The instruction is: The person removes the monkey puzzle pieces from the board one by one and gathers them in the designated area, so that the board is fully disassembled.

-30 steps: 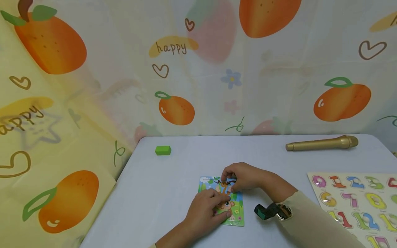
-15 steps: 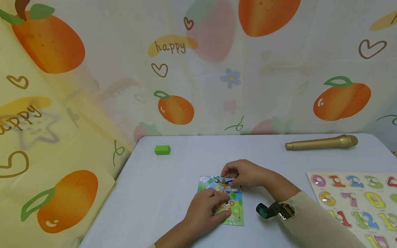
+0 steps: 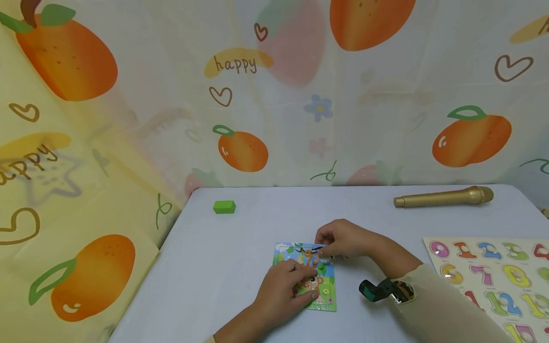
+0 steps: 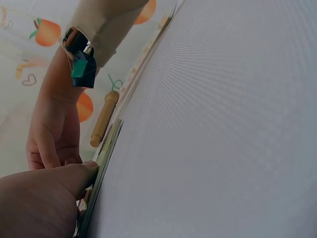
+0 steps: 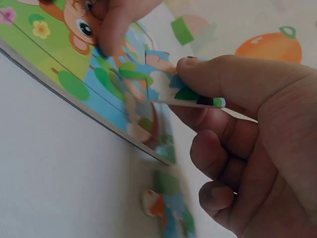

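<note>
A small jigsaw puzzle board (image 3: pixel 328 295) with cartoon animals on green and blue lies on the white table. My left hand (image 3: pixel 280 288) rests on its left part, thumb and fingers spread over the picture. At the board's top right corner, my right hand (image 3: pixel 345 238) pinches a jigsaw piece (image 5: pixel 161 87) between thumb and forefinger. In the right wrist view that piece is tilted above the board's corner, partly covered by the thumb. Another jigsaw piece (image 5: pixel 171 203) lies beyond the corner, blurred. The left wrist view shows the board's edge (image 4: pixel 101 171) under my left thumb.
A green block (image 3: pixel 224 207) sits at the back left of the table. A gold toy microphone (image 3: pixel 443 197) lies at the back right. A number puzzle board (image 3: pixel 463 269) with knobbed pieces occupies the right side. A printed curtain (image 3: pixel 287 119) hangs behind the table.
My right hand has shifted slightly right and away along the board's top edge, lifting the jigsaw piece from the picture. My left hand has stayed in place.
</note>
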`<state>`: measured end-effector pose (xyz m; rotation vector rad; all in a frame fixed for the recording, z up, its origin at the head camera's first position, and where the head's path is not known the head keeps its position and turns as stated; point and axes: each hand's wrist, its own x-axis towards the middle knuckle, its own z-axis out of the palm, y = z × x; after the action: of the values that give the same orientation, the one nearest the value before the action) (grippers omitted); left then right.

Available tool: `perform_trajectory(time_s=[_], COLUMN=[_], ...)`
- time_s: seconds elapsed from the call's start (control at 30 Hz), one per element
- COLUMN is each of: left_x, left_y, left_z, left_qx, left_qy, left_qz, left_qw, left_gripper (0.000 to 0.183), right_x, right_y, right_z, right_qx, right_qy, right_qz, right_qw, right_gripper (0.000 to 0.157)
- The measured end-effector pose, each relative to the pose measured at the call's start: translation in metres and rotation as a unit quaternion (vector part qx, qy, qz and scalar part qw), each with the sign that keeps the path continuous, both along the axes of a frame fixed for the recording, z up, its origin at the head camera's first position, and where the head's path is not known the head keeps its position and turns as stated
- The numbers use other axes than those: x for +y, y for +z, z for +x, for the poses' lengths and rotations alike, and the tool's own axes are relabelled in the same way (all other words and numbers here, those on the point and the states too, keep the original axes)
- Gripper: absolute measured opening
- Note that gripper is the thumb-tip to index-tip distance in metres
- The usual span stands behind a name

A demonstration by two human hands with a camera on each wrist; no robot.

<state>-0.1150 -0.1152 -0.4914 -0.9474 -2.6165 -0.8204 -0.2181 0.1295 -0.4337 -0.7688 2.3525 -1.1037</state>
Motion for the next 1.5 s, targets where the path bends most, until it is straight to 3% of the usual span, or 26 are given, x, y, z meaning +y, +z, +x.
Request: perform_trajectory(time_s=[0.1,0.33,0.6,1.1,1.5], left_x=[0.001,0.001,0.001,-0.001,0.000], left_y=[-0.001,-0.003,-0.004,-0.005,-0.005], left_z=[-0.001,-0.002,-0.003,0.000,0.000], left_qx=[0.009,0.017,0.017,-0.015,0.017], left_qy=[-0.005,-0.008,0.000,0.008,0.004], left_qz=[0.007,0.013,0.000,-0.015,0.002], left_qw=[0.9999,0.9997,0.9999,0.9997,0.9998], left_gripper=[0.037,0.037,0.036,0.039,0.038], right_x=[0.007,0.033,0.071,0.146,0.166], right_y=[0.007,0.022,0.031,0.016,0.016], right_z=[-0.001,-0.004,-0.006,-0.006,-0.004], right_qx=[-0.018,0.008,-0.055,-0.024,-0.022], right_qy=[0.004,0.034,0.002,-0.026,-0.044], right_qz=[-0.006,0.010,0.026,0.085,0.138], right_qw=[1.000,0.999,0.998,0.996,0.989], right_gripper=[0.007,0.005,0.007,0.011,0.013])
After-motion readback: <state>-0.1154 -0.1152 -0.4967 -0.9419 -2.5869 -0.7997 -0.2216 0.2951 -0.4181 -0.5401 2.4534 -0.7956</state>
